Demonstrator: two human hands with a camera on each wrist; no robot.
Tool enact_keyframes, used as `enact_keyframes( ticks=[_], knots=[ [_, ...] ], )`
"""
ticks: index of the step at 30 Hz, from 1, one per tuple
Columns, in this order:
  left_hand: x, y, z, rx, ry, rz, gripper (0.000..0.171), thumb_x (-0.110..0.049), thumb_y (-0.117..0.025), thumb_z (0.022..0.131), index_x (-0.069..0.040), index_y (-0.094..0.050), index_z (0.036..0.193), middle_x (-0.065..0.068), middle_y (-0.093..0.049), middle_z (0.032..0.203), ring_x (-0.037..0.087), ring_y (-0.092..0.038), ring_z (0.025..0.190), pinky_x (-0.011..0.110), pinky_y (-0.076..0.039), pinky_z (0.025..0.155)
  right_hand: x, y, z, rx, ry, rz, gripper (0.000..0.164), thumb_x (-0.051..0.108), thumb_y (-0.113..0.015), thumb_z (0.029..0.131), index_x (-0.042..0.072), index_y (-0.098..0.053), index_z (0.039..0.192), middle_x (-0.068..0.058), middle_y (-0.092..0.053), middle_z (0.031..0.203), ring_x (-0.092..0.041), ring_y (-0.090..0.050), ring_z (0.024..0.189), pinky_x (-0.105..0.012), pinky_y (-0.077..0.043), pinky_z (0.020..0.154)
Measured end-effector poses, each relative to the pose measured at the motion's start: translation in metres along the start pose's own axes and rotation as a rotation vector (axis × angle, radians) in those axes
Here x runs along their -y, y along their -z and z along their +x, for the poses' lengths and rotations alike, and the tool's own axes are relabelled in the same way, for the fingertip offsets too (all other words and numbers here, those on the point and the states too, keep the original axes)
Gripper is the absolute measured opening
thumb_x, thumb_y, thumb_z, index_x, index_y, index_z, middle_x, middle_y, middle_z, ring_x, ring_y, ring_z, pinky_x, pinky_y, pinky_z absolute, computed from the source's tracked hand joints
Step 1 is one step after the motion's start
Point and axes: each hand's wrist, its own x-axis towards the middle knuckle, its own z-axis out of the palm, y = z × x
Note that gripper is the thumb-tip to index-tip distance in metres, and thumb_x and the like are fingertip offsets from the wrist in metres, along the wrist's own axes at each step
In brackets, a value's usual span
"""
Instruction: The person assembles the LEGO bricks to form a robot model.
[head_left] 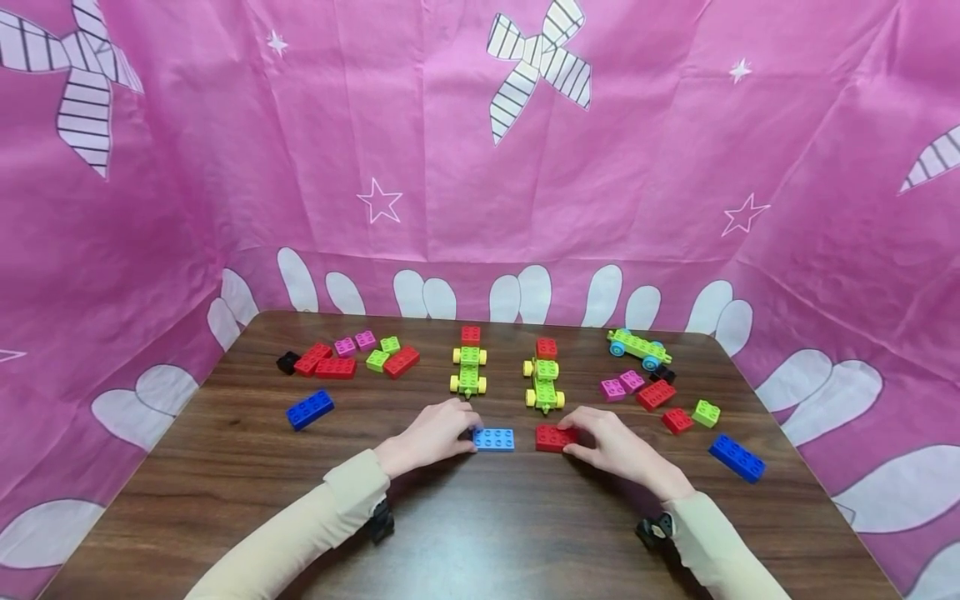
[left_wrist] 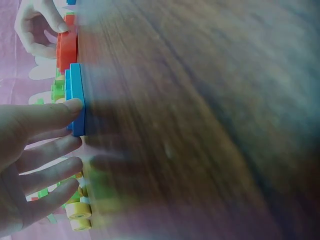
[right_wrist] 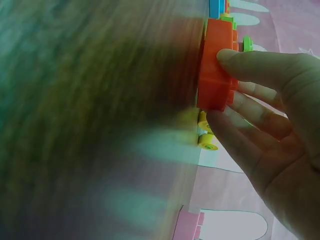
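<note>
My left hand [head_left: 433,437] pinches the left end of a light blue toy brick [head_left: 497,440] lying studs up on the table [head_left: 450,533]. In the left wrist view the thumb [left_wrist: 73,106] presses the near side of that brick, with the other fingers spread beyond it. A red brick [head_left: 551,438] lies a short gap to the right, its right end between the thumb and fingers of my right hand [head_left: 621,446]. Just behind the two bricks stand two lime green wheeled bases, the left base [head_left: 469,372] and the right base [head_left: 546,387], both with yellow wheels.
A red brick [head_left: 471,335] and another red brick [head_left: 547,347] sit at the bases' far ends. A dark blue brick [head_left: 311,409] lies left, another dark blue brick [head_left: 737,457] right. Loose small bricks are at both sides. A green base with blue wheels [head_left: 640,348] stands back right.
</note>
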Motion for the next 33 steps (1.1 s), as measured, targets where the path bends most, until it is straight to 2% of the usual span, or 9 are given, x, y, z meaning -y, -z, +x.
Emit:
enact_keyframes(
  ticks=[9,19,28,33],
  knots=[
    [-0.004,0.002,0.006,0.016,0.001,-0.004,0.026,-0.035,-0.073,0.08,-0.017,-0.071,0.099,-0.004,-0.067,0.095,0.011,-0.059,0.087,0.026,-0.053,0.07,0.005,0.002,0.005,0.001,0.022,0.017,0.028,0.023,-0.074,0.08,0.019,-0.064,0.106,0.007,-0.066,0.103,-0.008,-0.062,0.096,-0.031,-0.055,0.085],
    [-0.004,-0.001,0.01,-0.019,-0.04,-0.019,0.026,-0.031,-0.075,0.078,-0.013,-0.07,0.098,-0.001,-0.066,0.092,0.012,-0.059,0.083,0.026,-0.051,0.066,0.015,0.001,0.016,0.029,0.001,0.02,0.028,0.027,-0.072,0.082,0.021,-0.063,0.108,0.009,-0.065,0.104,-0.005,-0.059,0.094,-0.029,-0.054,0.085],
    [-0.005,0.001,0.012,0.022,0.001,-0.018,0.025,-0.034,-0.073,0.08,-0.017,-0.071,0.098,-0.004,-0.066,0.094,0.011,-0.059,0.086,0.026,-0.052,0.067,0.022,-0.007,0.026,0.038,0.014,0.023,0.027,0.028,-0.071,0.083,0.022,-0.064,0.108,0.011,-0.064,0.103,-0.003,-0.057,0.091,-0.027,-0.054,0.083],
    [-0.006,0.002,0.013,0.023,0.008,-0.006,0.025,-0.034,-0.074,0.079,-0.018,-0.071,0.098,-0.005,-0.066,0.093,0.01,-0.059,0.085,0.025,-0.052,0.066,0.023,-0.01,0.029,0.045,0.013,0.018,0.027,0.029,-0.07,0.083,0.023,-0.063,0.109,0.012,-0.064,0.103,-0.001,-0.056,0.091,-0.027,-0.054,0.084]
  ],
)
